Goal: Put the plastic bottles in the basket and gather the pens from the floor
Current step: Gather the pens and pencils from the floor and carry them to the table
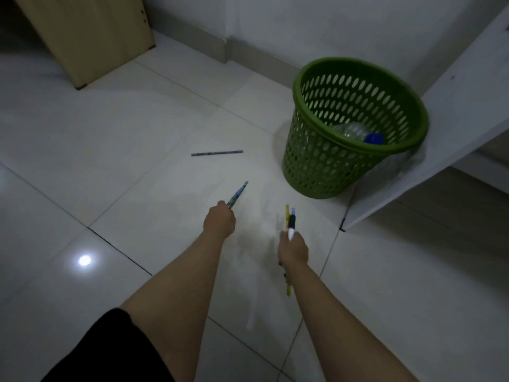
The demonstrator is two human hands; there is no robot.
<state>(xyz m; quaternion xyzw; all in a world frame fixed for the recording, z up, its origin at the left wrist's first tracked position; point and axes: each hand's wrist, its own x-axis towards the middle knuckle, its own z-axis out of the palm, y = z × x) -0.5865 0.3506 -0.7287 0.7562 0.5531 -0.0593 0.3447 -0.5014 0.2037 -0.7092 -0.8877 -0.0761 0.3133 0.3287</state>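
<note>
A person stands over a pale tiled floor (82,166) in a dim room, both bare forearms stretched forward and down.

The left hand (219,222) is closed in a fist around a blue patterned pencil (238,193), which sticks out past the knuckles and points up and away toward the far side of the room.

The right hand (293,249) is also closed, gripping a small bundle of pens (290,220). A yellow one, a blue one and a black-and-white marker poke out above the fist, and a yellow end shows below the wrist. How many pens are in the bundle cannot be told.

One more blue patterned pen (217,153) lies flat on the tiles beyond the left hand, well apart from both hands, lying roughly crosswise.

To the right stands a green plastic basket (316,161) with a perforated wall, upright on the floor. Inside it lie clear plastic bottles (349,130); one blue cap (373,138) shows near the near rim. The basket sits just beside a white furniture panel (440,133) at the right edge.

A light wooden panel (91,31) stands at the upper left against the white wall (303,23). A bright spot of reflected light (84,260) shines on the tiles at lower left.
</note>
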